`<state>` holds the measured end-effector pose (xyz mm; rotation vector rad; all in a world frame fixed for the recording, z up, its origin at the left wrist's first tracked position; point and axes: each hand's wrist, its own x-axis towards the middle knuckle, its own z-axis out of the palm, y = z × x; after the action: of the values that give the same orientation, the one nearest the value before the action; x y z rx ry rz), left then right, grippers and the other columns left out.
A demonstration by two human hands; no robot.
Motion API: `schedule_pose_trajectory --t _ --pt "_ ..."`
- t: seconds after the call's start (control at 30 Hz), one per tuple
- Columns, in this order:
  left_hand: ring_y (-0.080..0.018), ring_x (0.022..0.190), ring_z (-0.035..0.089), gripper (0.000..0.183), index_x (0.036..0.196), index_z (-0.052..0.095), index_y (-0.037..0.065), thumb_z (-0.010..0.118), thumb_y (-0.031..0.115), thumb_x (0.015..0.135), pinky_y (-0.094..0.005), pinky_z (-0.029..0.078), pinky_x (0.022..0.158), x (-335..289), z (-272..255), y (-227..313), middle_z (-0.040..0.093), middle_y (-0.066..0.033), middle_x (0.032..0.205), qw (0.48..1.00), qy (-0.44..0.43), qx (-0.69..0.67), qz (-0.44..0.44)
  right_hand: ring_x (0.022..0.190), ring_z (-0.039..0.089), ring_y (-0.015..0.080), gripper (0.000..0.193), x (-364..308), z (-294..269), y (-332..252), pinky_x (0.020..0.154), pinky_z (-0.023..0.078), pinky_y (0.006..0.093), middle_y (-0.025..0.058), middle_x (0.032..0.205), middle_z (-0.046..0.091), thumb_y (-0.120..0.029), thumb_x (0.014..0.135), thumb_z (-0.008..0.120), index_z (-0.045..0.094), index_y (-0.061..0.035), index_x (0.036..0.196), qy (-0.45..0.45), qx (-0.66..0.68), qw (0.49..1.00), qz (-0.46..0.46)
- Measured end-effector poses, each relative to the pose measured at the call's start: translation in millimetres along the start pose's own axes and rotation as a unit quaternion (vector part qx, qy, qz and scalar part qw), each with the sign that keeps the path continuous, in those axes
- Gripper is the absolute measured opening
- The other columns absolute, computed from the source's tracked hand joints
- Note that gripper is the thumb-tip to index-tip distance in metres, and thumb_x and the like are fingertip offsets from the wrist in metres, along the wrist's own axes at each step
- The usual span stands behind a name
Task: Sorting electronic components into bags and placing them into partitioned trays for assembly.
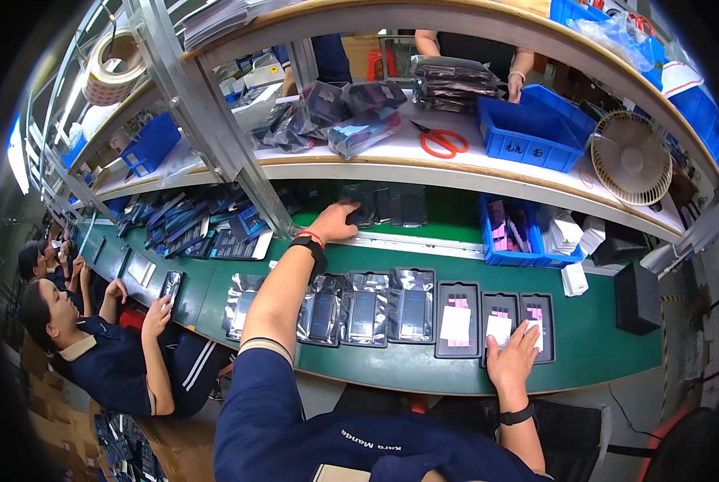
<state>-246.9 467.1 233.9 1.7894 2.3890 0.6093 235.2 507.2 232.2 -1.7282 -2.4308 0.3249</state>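
My left hand reaches under the shelf, its fingers around the left edge of a dark flat item in a clear plastic bag. More such bagged items lie just to its right. My right hand rests with fingers spread on the right end of the row, touching a white card in a black tray. Two more black trays beside it hold a white card and another white card over pink pieces. Several bagged dark flat devices continue the row leftward, partly behind my left forearm.
A blue bin with pink pieces and white packets stands at the back right, near a black box. Red scissors, a blue bin and a fan occupy the shelf. Co-workers sit left; another person's hand is beyond the shelf.
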Motion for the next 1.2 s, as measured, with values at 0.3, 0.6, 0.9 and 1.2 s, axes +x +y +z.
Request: schedule_pose_trajectory --t 0.3,0.6,0.9,1.2 --pt "-0.0354 0.109 0.055 0.061 0.128 0.051 0.013 0.056 0.016 0.067 -0.0401 0.043 0.095 18.7 3.4 11.7 0.053 -0.0227 0.123 0.990 -0.036 0.139 -0.011 0.135 0.013 0.0470 0.078 2.2 -11.2 -4.8 0.107 0.019 0.0548 0.0354 0.143 0.016 -0.043 0.086 0.053 0.023 0.0049 0.140 0.009 0.022 0.998 -0.055" --pt "-0.0327 0.098 0.059 0.036 0.110 0.057 0.003 0.050 0.000 0.075 -0.0402 0.050 0.080 -31.2 -19.8 110.6 0.060 -0.0175 0.107 0.978 0.150 0.086 0.113 0.099 0.058 0.0384 0.041 66.1 -74.8 -43.1 0.086 0.045 0.0443 0.0237 0.105 0.061 -0.032 0.080 0.062 0.061 0.0029 0.103 0.062 0.145 0.953 -0.260" --pt "-0.0405 0.118 0.046 0.056 0.129 0.043 -0.004 0.051 0.026 0.083 -0.0511 0.038 0.094 -133.6 94.1 277.7 0.044 -0.0239 0.133 0.979 -0.002 0.097 0.180 0.099 0.061 0.0357 0.045 221.2 -9.6 -201.7 0.087 0.047 0.0398 0.0228 0.104 0.063 -0.036 0.077 0.066 0.066 0.0024 0.100 -0.132 0.086 0.954 -0.253" --pt "-0.0383 0.124 0.040 0.086 0.130 0.042 -0.006 0.057 0.059 0.076 -0.0510 0.030 0.100 -132.6 70.5 275.0 0.044 -0.0233 0.132 0.967 -0.165 0.089 0.170 0.110 0.056 0.0315 0.072 232.2 37.0 -270.2 0.094 0.047 0.0354 0.0225 0.114 0.059 -0.040 0.065 0.079 0.054 0.0068 0.113 -0.102 0.105 0.985 -0.086"
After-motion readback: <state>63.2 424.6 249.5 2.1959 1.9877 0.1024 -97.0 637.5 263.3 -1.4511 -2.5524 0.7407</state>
